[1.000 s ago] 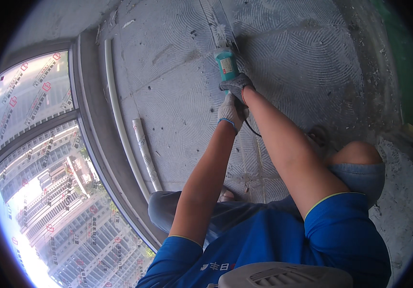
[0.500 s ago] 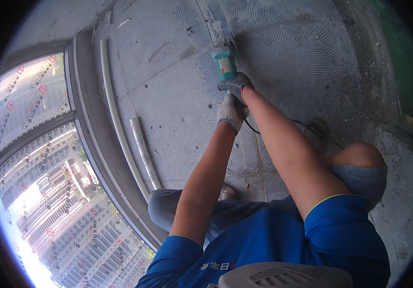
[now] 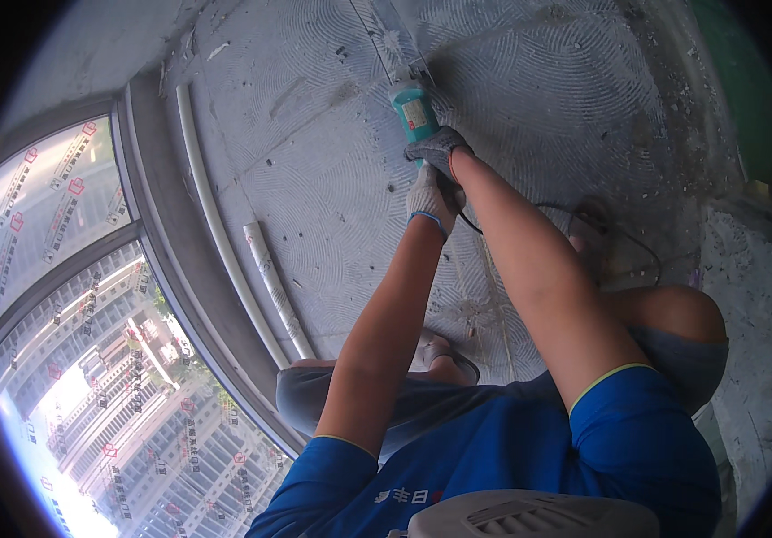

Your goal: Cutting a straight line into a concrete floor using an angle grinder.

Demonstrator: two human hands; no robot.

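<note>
A teal angle grinder (image 3: pixel 415 114) is held out ahead of me over a grooved grey floor slab, its head pointing away. My right hand (image 3: pixel 440 149), in a grey glove with an orange cuff, is closed round the middle of its body. Just behind it my left hand (image 3: pixel 430 194), in a pale glove with a blue cuff, wraps the rear part. The black cord (image 3: pixel 469 221) trails from there back past my right arm. Thin dark straight lines (image 3: pixel 370 38) run along the floor beyond the grinder's head. The disc cannot be made out clearly.
A long white pipe (image 3: pixel 213 215) and a shorter wrapped tube (image 3: pixel 271 278) lie along the left, beside a large window frame (image 3: pixel 160 215). My sandalled feet (image 3: pixel 444 354) stand near the lower middle. Rough concrete (image 3: pixel 749 296) rises at the right, with small debris scattered about.
The grinder and both hands have shifted slightly to the left and toward the top of the view. My left foot shows more now, and more cord is visible at the right.
</note>
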